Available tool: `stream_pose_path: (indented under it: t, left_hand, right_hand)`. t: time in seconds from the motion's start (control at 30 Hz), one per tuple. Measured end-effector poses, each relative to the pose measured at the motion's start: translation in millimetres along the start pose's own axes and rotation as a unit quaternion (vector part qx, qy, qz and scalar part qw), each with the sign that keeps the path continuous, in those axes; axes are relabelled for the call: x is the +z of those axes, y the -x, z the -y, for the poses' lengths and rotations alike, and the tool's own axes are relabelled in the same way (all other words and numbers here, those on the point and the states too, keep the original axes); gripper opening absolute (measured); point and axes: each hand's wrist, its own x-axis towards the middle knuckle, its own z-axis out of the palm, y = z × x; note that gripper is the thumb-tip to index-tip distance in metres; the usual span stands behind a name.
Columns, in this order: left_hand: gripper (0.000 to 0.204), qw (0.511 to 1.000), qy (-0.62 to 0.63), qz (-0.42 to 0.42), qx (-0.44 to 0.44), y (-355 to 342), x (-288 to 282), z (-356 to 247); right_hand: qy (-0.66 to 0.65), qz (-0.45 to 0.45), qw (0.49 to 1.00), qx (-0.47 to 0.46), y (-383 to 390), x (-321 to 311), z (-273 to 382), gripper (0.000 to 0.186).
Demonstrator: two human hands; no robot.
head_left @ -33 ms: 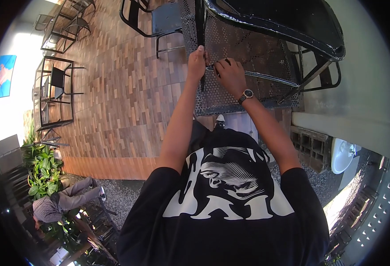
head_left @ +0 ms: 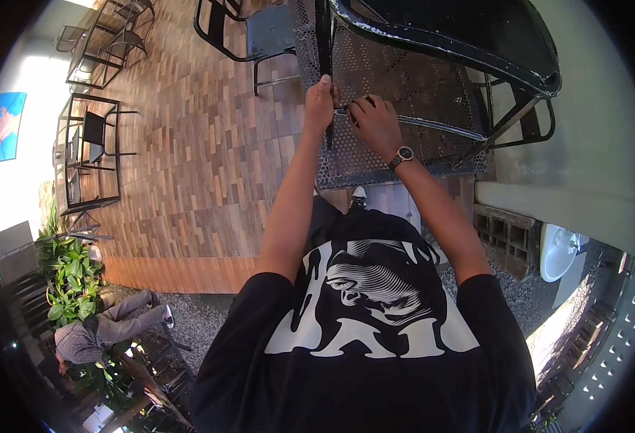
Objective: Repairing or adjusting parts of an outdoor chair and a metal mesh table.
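A black metal chair with worn, chipped paint rests on a dark perforated metal tabletop. My left hand is closed around one of its upright black legs, thumb pointing up along it. Just to the right, my right hand bends its fingers down over the thin crossbar, close to where the bar meets that leg. Something dark shows between and under the right fingers, too small to name. A dark watch is on my right wrist.
Another black chair stands beyond the table on the wood-patterned floor. A pale wall runs along the right, with grey hollow blocks below. Black frame furniture and plants line the left. A person is at lower left.
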Motion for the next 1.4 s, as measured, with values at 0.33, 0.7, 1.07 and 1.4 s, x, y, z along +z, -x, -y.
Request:
stream_pose_path:
  t: [0.33,0.7,1.07,1.4]
  left_hand:
    - [0.062,1.000,-0.021,-0.002,0.017,0.2,2.4,0.2]
    - [0.058,0.999,-0.002,-0.017,0.027,4.9,2.8,-3.4]
    - [0.058,0.999,0.005,-0.013,0.038,3.4,-0.8,0.3]
    - [0.056,0.999,-0.029,-0.005,0.040,-1.3,-1.2,9.8]
  right_hand:
    - [-0.047,0.004,0.999,0.019,2.4,1.3,-2.2,0.022]
    - [-0.045,-0.011,0.999,-0.012,10.4,-2.5,-11.9,0.021]
    - [-0.038,-0.013,0.999,0.003,1.3,-1.8,7.7,0.021]
    - [-0.018,0.000,0.999,0.040,-0.8,11.1,18.6,0.027]
